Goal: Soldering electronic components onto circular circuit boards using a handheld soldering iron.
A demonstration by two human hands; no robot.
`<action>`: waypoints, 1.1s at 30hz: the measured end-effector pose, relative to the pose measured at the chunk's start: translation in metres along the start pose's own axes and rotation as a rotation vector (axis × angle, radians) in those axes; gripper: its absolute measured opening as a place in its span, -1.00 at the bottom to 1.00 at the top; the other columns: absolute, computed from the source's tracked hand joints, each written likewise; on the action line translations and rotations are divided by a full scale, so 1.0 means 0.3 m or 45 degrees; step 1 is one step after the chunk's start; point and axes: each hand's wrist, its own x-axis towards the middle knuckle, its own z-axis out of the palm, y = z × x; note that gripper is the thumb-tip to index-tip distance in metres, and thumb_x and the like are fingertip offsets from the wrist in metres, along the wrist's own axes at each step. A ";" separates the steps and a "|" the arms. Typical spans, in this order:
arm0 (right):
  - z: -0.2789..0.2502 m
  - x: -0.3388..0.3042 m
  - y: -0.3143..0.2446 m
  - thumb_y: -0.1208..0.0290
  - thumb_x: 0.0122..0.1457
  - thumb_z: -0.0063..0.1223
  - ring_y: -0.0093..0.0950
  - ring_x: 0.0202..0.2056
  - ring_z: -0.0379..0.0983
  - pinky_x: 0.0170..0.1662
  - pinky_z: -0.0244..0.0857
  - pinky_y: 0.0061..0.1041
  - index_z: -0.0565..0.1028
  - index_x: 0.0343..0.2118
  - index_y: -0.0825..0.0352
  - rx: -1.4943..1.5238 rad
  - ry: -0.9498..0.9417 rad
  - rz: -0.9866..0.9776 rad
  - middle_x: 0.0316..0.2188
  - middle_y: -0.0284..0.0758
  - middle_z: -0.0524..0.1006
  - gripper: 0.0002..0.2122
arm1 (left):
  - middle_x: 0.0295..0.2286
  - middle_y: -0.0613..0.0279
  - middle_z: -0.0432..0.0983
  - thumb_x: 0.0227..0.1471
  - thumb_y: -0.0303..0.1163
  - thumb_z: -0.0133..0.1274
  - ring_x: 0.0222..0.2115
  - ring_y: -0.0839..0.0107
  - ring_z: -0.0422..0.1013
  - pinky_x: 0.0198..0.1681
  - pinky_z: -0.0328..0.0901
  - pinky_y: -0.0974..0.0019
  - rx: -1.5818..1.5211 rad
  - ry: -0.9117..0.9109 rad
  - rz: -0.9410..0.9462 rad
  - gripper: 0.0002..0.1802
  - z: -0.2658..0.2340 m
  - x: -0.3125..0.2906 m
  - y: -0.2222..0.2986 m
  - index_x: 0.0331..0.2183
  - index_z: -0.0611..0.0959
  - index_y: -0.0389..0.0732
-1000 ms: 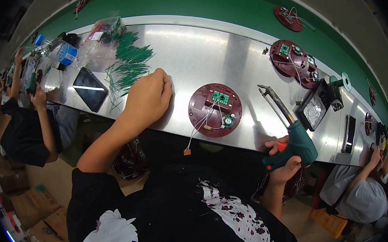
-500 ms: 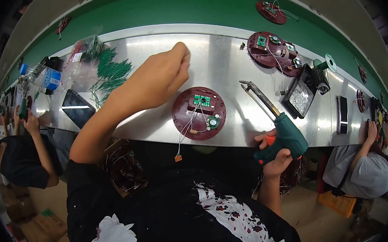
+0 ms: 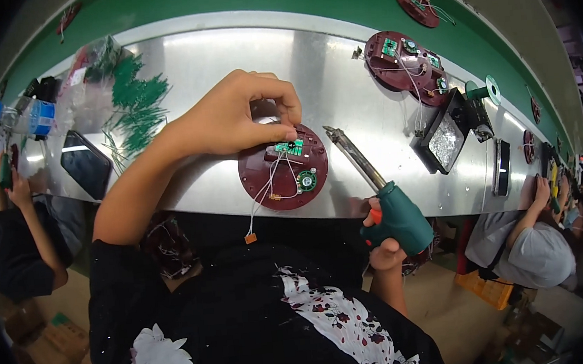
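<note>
A dark red round plate (image 3: 256, 175) lies on the metal bench in front of me. It bears a green circuit board (image 3: 295, 148), a small round speaker-like part (image 3: 306, 180) and white wires, which end in an orange connector (image 3: 251, 239) past the bench edge. My left hand (image 3: 237, 114) curls over the plate's far side, thumb and finger pinched at the circuit board; what they hold, if anything, is hidden. Gripped in my right hand (image 3: 383, 243) is a green soldering gun (image 3: 402, 217) with a red trigger. Its tip points up and left, just right of the plate, not touching it.
Farther right lie more dark red plates (image 3: 382, 73), a solder spool (image 3: 483, 91), a black tray (image 3: 444, 142) and a phone (image 3: 502, 167). On the left are green wires (image 3: 133, 95), another phone (image 3: 85, 164) and a bottle (image 3: 33, 117). Co-workers sit at both sides.
My left hand has come down from above the bench to the circuit board, its fingers now pinched there. The soldering gun has shifted left, its tip nearer the plate. The whole view has shifted slightly.
</note>
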 end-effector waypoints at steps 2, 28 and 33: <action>-0.006 -0.012 0.009 -0.49 0.20 -0.18 -0.53 -0.45 0.46 -0.36 0.34 -0.54 0.54 -0.07 0.57 -0.051 -0.034 -0.026 -0.32 -0.24 0.59 -0.08 | -0.40 0.22 0.60 -0.01 -0.54 0.31 -0.35 0.44 0.49 -0.16 0.44 0.36 -0.001 -0.076 0.045 -0.84 0.002 -0.003 -0.021 -0.36 0.65 -0.32; 0.011 0.026 -0.015 -0.37 0.21 -0.02 -0.25 -0.47 0.54 -0.29 0.45 -0.33 0.56 -0.54 0.39 -0.167 -0.088 -0.131 -0.59 -0.29 0.55 -0.29 | -0.52 0.36 0.58 -0.08 -0.53 0.27 -0.40 0.53 0.51 -0.11 0.42 0.38 -0.108 -0.162 -0.041 -0.62 0.019 0.006 -0.037 -0.14 0.63 -0.30; 0.033 0.014 -0.045 -0.42 0.20 -0.04 -0.34 -0.47 0.55 -0.32 0.44 -0.41 0.59 -0.49 0.42 -0.055 0.056 0.042 -0.58 -0.31 0.55 -0.24 | -0.52 0.29 0.54 -0.05 -0.57 0.21 -0.41 0.48 0.48 -0.09 0.42 0.32 -0.134 -0.173 -0.077 -0.67 0.016 0.008 -0.009 -0.16 0.61 -0.36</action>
